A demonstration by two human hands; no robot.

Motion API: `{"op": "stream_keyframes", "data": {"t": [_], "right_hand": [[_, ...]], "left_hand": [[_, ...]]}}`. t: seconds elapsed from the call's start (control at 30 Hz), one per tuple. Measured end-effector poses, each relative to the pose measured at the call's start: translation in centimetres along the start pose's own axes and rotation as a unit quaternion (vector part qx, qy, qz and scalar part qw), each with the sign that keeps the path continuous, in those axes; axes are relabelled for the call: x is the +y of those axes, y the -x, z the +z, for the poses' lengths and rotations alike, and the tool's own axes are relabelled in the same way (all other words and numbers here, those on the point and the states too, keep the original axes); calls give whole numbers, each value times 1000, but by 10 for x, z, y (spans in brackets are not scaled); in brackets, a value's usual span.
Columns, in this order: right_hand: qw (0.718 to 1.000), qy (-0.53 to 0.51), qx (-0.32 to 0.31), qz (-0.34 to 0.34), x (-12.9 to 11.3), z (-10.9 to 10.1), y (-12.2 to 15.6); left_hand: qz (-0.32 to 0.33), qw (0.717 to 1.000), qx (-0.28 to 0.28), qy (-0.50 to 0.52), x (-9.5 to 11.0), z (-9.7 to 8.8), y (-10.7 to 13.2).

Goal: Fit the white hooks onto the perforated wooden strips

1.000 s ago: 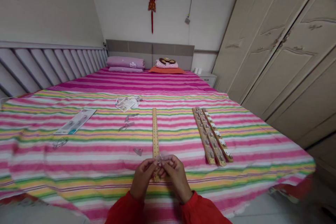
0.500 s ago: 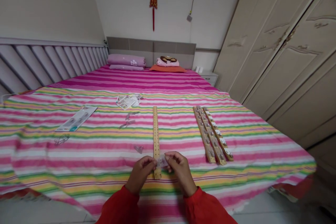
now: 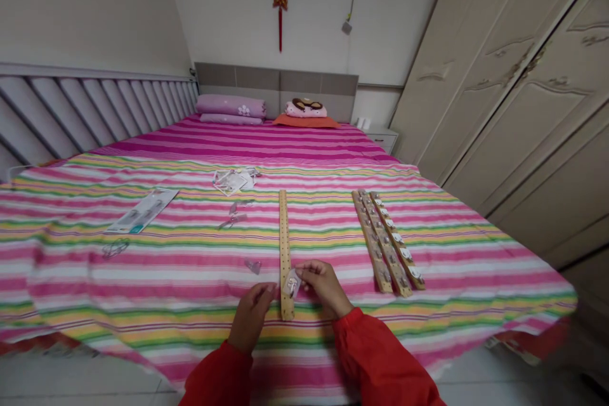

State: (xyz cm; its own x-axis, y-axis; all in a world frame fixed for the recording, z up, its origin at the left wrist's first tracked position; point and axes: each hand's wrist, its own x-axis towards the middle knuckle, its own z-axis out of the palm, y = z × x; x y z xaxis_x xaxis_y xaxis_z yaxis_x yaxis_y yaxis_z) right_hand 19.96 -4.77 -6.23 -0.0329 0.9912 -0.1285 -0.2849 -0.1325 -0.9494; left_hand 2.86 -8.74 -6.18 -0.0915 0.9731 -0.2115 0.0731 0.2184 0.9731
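My right hand (image 3: 323, 285) pinches the edge of a clear adhesive hook (image 3: 292, 283), a transparent square pad with a small metal hook on it. The pad is tilted over the near part of a narrow wooden strip (image 3: 284, 228) with rows of small holes. Left of the strip is my left hand (image 3: 252, 314), apart from the hook, its thumb and forefinger drawn together; whatever is between them, if anything, is hidden. A clear scrap of film (image 3: 254, 266) lies just beyond that hand, and further clear pieces (image 3: 233, 221) lie farther back.
Three wooden strips with hooks (image 3: 387, 244) lie at the right. On the left are a hook package (image 3: 145, 209) and a loose clear piece (image 3: 115, 247). A pile of packaging (image 3: 235, 180) sits farther back on the striped bed cover (image 3: 190, 304).
Both hands were at the clear hook over the strip. My left hand has come away from it to the left, and the hook now hangs tilted from my right hand.
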Motion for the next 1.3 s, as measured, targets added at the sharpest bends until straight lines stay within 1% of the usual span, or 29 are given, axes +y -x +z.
{"op": "stream_keyframes", "data": {"t": [0.07, 0.1, 0.13, 0.2, 0.3, 0.4, 0.5, 0.6, 0.7, 0.8, 0.93, 1.0, 1.07, 1.1, 1.17, 1.23, 1.3], "right_hand": [[999, 30, -29, 10, -2, -1, -5], [998, 44, -46, 14, -3, -1, -6], [996, 56, -63, 20, -4, -1, -7], [993, 76, -89, 28, -5, 1, -10], [989, 97, -110, 33, -6, 3, -13], [985, 109, -126, 33, -5, 5, -16], [985, 112, -130, 28, -4, 6, -17], [986, 111, -126, 7, -3, 8, -17], [986, 107, -124, -12, -1, 9, -16], [987, 106, -121, -18, 3, 8, -18], [986, 119, -115, -21, 9, 7, -18], [985, 137, -104, -35, 10, 7, -18], [982, 156, -75, -78, 10, 8, -15], [980, 163, -53, -104, 11, 9, -13], [975, 166, 11, -146, 15, 10, -7], [974, 149, 83, -148, 22, 11, 2], [979, 111, 125, -118, 31, 13, 12]], "left_hand": [[-63, 997, 5, 32, -11, 0, -5], [-94, 994, -1, 55, -15, 1, -7], [-116, 990, -12, 79, -18, 2, -8], [-137, 982, -42, 122, -20, 6, -8], [-142, 974, -83, 158, -14, 10, -5], [-139, 970, -112, 168, -9, 11, -3], [-132, 970, -127, 163, -11, 12, -5], [-134, 970, -127, 156, -20, 14, -10], [-143, 970, -117, 160, -26, 16, -15], [-151, 968, -108, 168, -25, 18, -16], [-143, 967, -119, 176, -18, 18, -13], [-132, 969, -116, 176, -17, 19, -12], [-124, 970, -111, 176, -20, 19, -12], [-120, 971, -112, 176, -22, 19, -13], [-110, 972, -115, 175, -26, 19, -15], [-100, 973, -113, 175, -30, 19, -16], [-93, 974, -111, 173, -31, 20, -17]]}}
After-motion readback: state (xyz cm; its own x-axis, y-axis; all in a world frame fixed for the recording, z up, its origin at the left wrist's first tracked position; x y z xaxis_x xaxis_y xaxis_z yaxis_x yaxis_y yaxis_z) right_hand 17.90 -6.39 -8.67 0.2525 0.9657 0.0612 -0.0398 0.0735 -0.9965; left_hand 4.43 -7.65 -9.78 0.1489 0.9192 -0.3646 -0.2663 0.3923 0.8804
